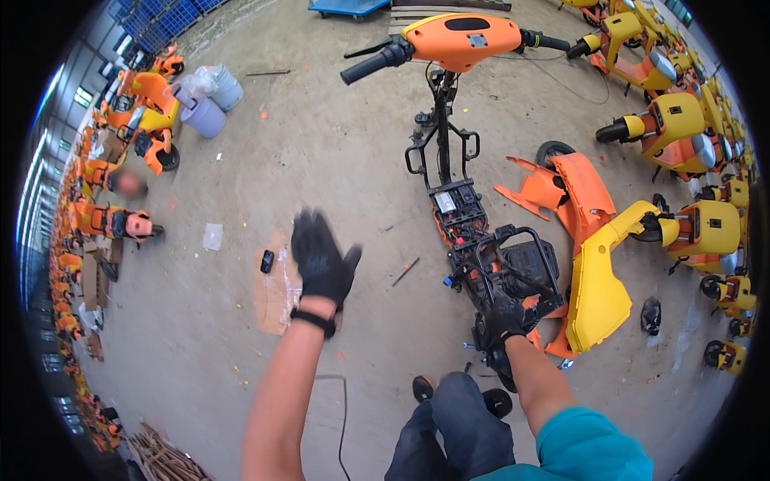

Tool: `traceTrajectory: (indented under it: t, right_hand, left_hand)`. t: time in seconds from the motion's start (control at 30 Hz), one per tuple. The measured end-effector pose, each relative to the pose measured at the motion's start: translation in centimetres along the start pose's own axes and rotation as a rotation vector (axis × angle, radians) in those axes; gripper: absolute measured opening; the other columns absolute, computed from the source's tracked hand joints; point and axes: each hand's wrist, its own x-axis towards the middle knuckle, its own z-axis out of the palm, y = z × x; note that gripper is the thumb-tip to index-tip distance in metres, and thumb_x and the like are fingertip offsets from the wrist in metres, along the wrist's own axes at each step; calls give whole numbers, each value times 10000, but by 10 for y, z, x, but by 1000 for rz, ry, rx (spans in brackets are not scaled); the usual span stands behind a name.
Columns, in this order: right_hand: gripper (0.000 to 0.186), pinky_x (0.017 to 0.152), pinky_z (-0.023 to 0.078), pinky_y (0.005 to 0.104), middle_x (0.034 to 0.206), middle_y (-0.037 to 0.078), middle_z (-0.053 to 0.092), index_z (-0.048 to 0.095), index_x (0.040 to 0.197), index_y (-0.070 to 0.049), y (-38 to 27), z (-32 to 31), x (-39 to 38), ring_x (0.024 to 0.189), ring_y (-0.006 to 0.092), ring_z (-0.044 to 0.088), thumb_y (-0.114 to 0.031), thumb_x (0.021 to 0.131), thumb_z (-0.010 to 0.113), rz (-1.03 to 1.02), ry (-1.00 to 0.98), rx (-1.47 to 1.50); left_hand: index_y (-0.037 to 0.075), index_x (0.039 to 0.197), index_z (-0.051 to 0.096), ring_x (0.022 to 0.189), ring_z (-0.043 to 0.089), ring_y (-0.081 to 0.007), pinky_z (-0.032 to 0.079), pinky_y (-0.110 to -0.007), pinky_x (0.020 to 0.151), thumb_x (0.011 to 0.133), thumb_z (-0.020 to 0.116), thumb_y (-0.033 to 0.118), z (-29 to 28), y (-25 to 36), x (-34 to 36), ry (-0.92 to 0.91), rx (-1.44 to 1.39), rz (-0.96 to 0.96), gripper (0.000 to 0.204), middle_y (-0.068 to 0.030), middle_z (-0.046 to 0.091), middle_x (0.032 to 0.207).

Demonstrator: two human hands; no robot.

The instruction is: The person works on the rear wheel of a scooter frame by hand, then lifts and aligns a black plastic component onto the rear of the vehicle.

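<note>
My left hand (322,264), in a black glove with a dark band at the wrist, hangs over the floor left of the scooter. Its fingers are stretched out, the thumb stands apart, and it holds nothing. A stripped electric scooter (461,204) stands before me, its bare black frame and wiring exposed, with an orange handlebar cover (461,40) at the far end. My right hand (505,315), also gloved in black, is closed on the rear of the scooter frame beside the black rear rack (513,256). Dark parts there partly hide its fingers.
Orange body panels (581,192) and a yellow panel (601,276) lie right of the scooter. A cardboard sheet (277,305) with a small black object (267,260) lies at left. Rows of scooters line both sides; buckets (204,116) stand far left.
</note>
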Motion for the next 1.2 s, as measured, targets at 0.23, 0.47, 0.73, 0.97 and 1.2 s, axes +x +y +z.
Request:
traceTrajectory:
  t: [0.23, 0.47, 0.73, 0.97, 1.2]
  right_hand:
    - [256, 769, 464, 483, 802, 128, 655, 650, 808, -98, -1, 13, -5, 792, 332, 632, -350, 761, 651, -6, 93, -30]
    - [292, 958, 393, 518, 827, 147, 642, 610, 986, -11, -2, -6, 4, 912, 322, 609, -215, 786, 551, -99, 137, 87]
    - [133, 803, 409, 458, 749, 81, 600, 610, 807, -111, -26, -5, -15, 787, 271, 587, -223, 799, 539, 256, -2, 78]
    - [147, 958, 403, 510, 742, 75, 617, 623, 818, -112, -49, 5, -28, 781, 278, 602, -220, 830, 523, 318, 138, -42]
    - [119, 902, 406, 458, 724, 31, 591, 616, 830, -145, -46, -7, -24, 797, 259, 594, -217, 833, 522, 349, -154, -36]
  left_hand:
    - [-29, 1483, 183, 1438, 161, -414, 150, -504, 1162, 689, 771, 556, 2, 73, 273, -28, 241, 12, 1148, -257, 192, 1544]
    - [156, 1185, 665, 1152, 570, -318, 445, -435, 998, 635, 832, 333, 68, 40, 427, -245, 190, 503, 602, -125, 645, 1192]
    - [28, 1175, 624, 1026, 630, -375, 491, -422, 845, 803, 602, 56, 73, -14, 448, -333, 35, 682, 373, -199, 677, 1072]
    - [40, 1048, 666, 897, 635, -399, 467, -496, 762, 828, 594, 394, 68, -9, 433, -288, 444, 245, 423, -248, 668, 989]
    - [157, 1362, 538, 1125, 611, -277, 462, -388, 887, 851, 526, 135, 69, -12, 432, -401, 327, 367, 512, -102, 614, 1298]
